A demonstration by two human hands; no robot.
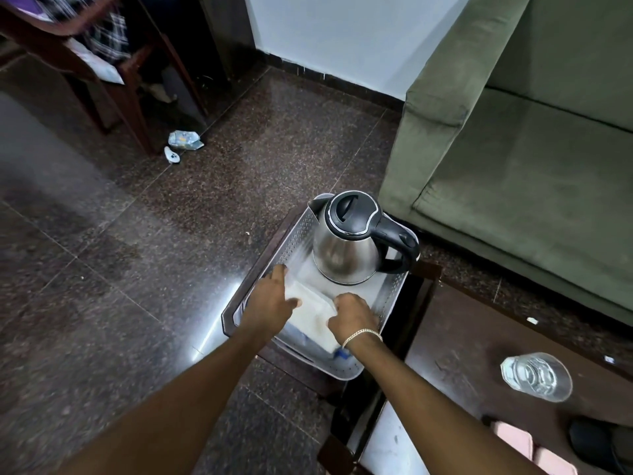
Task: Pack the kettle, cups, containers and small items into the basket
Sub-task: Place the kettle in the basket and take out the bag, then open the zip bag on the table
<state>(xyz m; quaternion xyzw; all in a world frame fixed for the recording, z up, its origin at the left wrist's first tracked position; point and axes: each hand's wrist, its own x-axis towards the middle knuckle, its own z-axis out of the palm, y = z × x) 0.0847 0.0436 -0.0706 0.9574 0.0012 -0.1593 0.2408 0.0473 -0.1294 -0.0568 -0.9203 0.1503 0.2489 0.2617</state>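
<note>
A steel kettle (349, 248) with a black lid and handle stands upright in the far half of a pale perforated basket (390, 296). In the basket's near half lies a white rectangular container (315, 311). My left hand (270, 303) rests on the container's left edge, index finger stretched toward the basket wall. My right hand (354, 315) grips the container's right edge with curled fingers. A clear glass cup (536, 377) stands on the dark table (472, 341) to the right.
The basket sits on a small dark stool (421, 289) beside a green sofa (513, 149). A pink item (524, 443) and a black item (596, 440) lie at the table's near right. Litter (185, 140) lies on the floor near a wooden chair (102, 63).
</note>
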